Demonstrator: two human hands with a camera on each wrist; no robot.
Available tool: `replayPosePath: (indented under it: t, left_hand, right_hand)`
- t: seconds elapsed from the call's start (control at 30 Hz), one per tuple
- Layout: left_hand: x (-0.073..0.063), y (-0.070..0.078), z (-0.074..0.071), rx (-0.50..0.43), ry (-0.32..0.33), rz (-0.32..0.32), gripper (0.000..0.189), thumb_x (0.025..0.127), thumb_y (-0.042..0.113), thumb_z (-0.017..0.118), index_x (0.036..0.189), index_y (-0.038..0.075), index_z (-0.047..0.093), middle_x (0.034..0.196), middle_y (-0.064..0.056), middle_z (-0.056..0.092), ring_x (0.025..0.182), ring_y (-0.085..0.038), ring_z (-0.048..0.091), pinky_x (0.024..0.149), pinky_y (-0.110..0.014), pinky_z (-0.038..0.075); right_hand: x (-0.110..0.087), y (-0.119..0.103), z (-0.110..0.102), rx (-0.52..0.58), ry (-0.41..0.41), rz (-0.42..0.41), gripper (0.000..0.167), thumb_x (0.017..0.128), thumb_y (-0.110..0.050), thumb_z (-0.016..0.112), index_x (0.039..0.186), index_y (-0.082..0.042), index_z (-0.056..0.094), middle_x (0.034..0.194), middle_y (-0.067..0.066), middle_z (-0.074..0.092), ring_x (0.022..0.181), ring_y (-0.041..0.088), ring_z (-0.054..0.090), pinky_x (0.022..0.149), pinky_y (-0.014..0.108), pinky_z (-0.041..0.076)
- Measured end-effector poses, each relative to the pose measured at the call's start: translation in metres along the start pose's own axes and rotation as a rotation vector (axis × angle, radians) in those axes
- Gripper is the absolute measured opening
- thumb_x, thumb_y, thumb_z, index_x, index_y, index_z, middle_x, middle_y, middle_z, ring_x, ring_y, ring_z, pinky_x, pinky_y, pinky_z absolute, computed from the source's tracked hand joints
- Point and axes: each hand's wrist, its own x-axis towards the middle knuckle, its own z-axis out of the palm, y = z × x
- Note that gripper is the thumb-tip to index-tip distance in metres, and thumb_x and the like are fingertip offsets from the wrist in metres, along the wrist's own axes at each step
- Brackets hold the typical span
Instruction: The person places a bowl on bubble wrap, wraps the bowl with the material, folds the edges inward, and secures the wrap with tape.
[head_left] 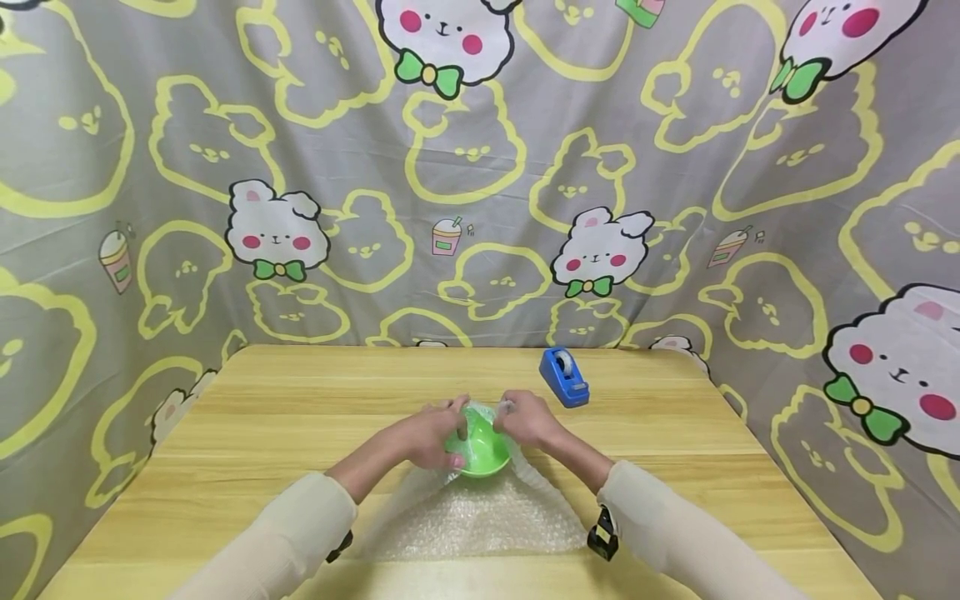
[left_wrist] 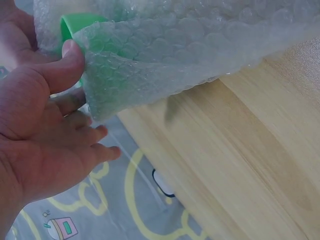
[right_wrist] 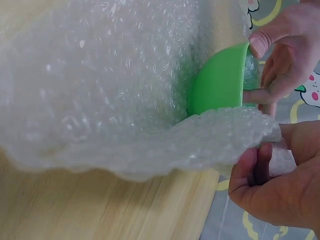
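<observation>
A green bowl (head_left: 486, 448) sits on a sheet of bubble wrap (head_left: 476, 525) on the wooden table, its open side facing up in the head view. My left hand (head_left: 435, 435) pinches the bowl's left rim together with the wrap folded over it. The left wrist view shows that thumb (left_wrist: 73, 57) at the rim and the other fingers spread below. On the opposite side, my right hand (head_left: 528, 419) pinches a gathered edge of the wrap between thumb and curled fingers. In the right wrist view, the raised wrap (right_wrist: 225, 132) passes in front of the bowl's lower part.
A blue tape dispenser (head_left: 564, 379) with a roll in it stands behind the right hand, near the table's back edge. A patterned grey curtain (head_left: 472, 275) surrounds the table (head_left: 300, 383) at the back and sides. The wrap's wide end spreads toward the front.
</observation>
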Motion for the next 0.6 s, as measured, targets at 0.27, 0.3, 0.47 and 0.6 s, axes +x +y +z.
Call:
replayPosePath:
  t: [0.27, 0.3, 0.47, 0.6]
  left_hand:
    - [-0.0002, -0.0015, -0.0001, -0.075, 0.012, 0.03, 0.061, 0.085, 0.016, 0.081, 0.137, 0.014, 0.048, 0.14, -0.023, 0.057, 0.12, -0.037, 0.06, 0.103, -0.05, 0.051]
    - [-0.0003, -0.0017, 0.0001, -0.091, 0.018, 0.032, 0.07, 0.085, 0.015, 0.081, 0.143, 0.015, 0.043, 0.135, -0.022, 0.061, 0.119, -0.037, 0.061, 0.102, -0.051, 0.051]
    - [-0.0011, -0.0033, 0.001, -0.099, 0.003, 0.0, 0.086, 0.086, 0.017, 0.08, 0.159, 0.02, 0.033, 0.16, -0.022, 0.038, 0.138, -0.047, 0.045, 0.113, -0.06, 0.039]
    - [-0.0017, -0.0041, 0.0003, -0.1, -0.019, -0.02, 0.083, 0.088, 0.018, 0.078, 0.159, 0.021, 0.035, 0.167, -0.018, 0.023, 0.145, -0.049, 0.036, 0.116, -0.062, 0.033]
  right_hand:
    - [-0.0004, 0.0, -0.0014, 0.019, -0.033, 0.015, 0.011, 0.082, -0.006, 0.072, 0.089, -0.005, 0.064, 0.078, 0.005, 0.062, 0.067, 0.016, 0.054, 0.056, 0.025, 0.045]
    - [-0.0003, 0.0001, -0.0016, 0.017, -0.035, 0.016, 0.011, 0.082, -0.007, 0.072, 0.089, -0.005, 0.064, 0.078, 0.005, 0.062, 0.068, 0.016, 0.055, 0.056, 0.025, 0.045]
    - [-0.0001, 0.0001, -0.0021, 0.008, -0.031, 0.015, 0.013, 0.083, -0.01, 0.074, 0.091, -0.005, 0.065, 0.08, 0.006, 0.064, 0.069, 0.018, 0.058, 0.058, 0.026, 0.049]
    - [-0.0013, -0.0005, -0.004, 0.02, -0.039, 0.015, 0.018, 0.084, -0.013, 0.075, 0.096, -0.003, 0.065, 0.083, 0.008, 0.066, 0.07, 0.019, 0.062, 0.059, 0.028, 0.053]
